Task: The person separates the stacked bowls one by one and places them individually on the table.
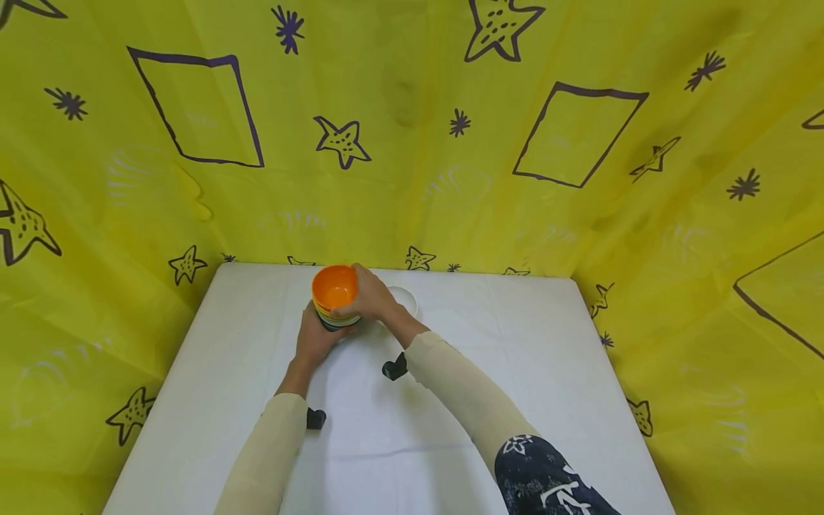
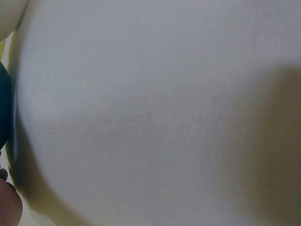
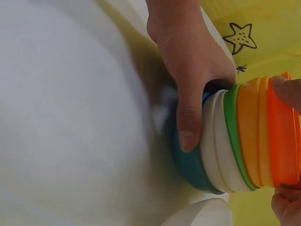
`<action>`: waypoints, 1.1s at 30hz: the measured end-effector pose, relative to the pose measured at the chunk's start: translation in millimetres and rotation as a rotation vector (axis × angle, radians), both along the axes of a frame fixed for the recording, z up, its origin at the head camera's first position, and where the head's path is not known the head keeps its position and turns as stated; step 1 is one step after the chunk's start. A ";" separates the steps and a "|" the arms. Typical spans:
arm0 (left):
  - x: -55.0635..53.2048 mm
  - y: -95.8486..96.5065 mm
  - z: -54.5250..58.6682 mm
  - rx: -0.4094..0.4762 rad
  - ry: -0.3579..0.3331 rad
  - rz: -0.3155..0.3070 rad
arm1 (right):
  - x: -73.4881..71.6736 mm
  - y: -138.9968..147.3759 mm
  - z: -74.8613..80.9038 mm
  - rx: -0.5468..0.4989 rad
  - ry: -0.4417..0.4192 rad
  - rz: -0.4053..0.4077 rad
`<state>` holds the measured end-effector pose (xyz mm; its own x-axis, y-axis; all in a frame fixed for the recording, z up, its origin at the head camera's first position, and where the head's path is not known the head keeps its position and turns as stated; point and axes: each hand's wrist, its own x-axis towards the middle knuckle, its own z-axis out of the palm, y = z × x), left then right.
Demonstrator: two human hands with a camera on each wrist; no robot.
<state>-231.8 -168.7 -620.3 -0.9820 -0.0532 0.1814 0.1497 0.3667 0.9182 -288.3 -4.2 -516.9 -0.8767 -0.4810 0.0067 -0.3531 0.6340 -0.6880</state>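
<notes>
A nested stack of bowls (image 3: 256, 141) is between both hands over the back of the white table. On top is an orange bowl (image 1: 336, 287); orange-yellow, green and white ones sit beneath, and a blue bowl (image 3: 189, 165) forms the base. My left hand (image 1: 315, 337) grips the stack low down, its thumb lying across the blue and white bowls in the right wrist view. Thumb and fingers of my right hand (image 1: 372, 295) hold the top orange bowl near its rim. Only a sliver of blue bowl (image 2: 4, 106) shows in the left wrist view.
A white bowl (image 1: 405, 301) is on the table behind my right wrist, partly covered by it. Yellow curtains (image 1: 399, 193) with drawn stars enclose the table (image 1: 553, 372) at the back and sides. Small dark heart-shaped pieces (image 1: 395, 368) show beside both sleeves.
</notes>
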 end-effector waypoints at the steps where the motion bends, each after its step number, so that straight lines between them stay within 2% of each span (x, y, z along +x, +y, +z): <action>1: 0.3 0.1 0.2 -0.002 -0.002 0.000 | -0.6 0.2 0.7 -0.002 0.006 0.000; 7: 0.0 -0.5 -0.6 -0.014 -0.008 0.001 | -2.5 2.1 7.8 -0.042 0.015 0.009; 11: 1.1 -0.8 -0.4 -0.032 -0.036 0.009 | -1.6 4.2 12.9 -0.062 0.010 0.012; 19: 1.2 0.3 -0.3 -0.029 -0.035 0.013 | -0.8 13.6 22.8 -0.108 0.024 0.030; 30: 2.9 0.2 -2.2 -0.045 -0.087 0.020 | 2.2 41.6 26.0 -0.148 0.070 -0.037; 33: 1.3 -1.4 -6.3 -0.044 -0.077 0.017 | 2.6 47.2 23.6 -0.168 0.078 -0.046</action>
